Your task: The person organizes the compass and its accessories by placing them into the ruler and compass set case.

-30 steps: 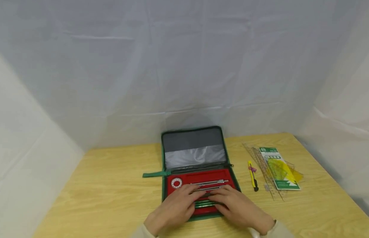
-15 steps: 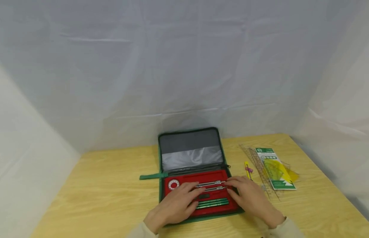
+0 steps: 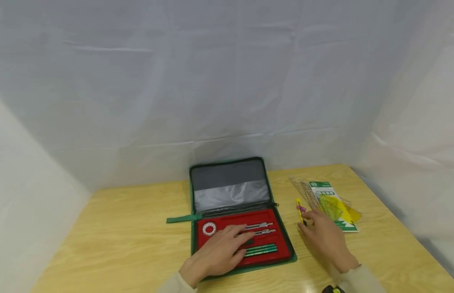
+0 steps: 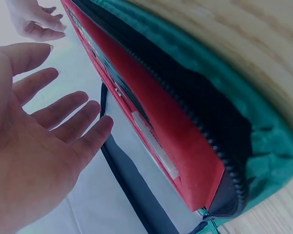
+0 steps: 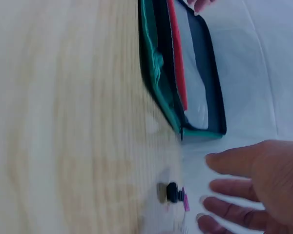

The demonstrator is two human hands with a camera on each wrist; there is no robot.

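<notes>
A green zip case (image 3: 227,175) lies open with its lid raised. Its red tray (image 3: 283,244) holds a white ring-shaped piece (image 3: 209,228), two silver drawing instruments (image 3: 262,225) and several green pencils (image 3: 261,250). My left hand (image 3: 219,249) lies over the tray's middle, covering part of its contents; in the left wrist view its fingers are spread. To the right of the case, my right hand (image 3: 325,234) reaches over a slim yellow tool (image 3: 298,204) with a purple piece and a black end (image 5: 172,192). In the right wrist view its fingers are extended, apart from the black end.
A green-and-white packet (image 3: 349,225) with yellow set squares (image 3: 336,207) and clear rulers (image 3: 303,190) lies at the right. A green strap (image 3: 180,219) sticks out left of the case. White sheeting (image 3: 219,81) stands behind the wooden table (image 3: 131,228).
My right hand has left the case's tray and moved right to the yellow tool. My left hand stays over the tray. The view has shifted slightly.
</notes>
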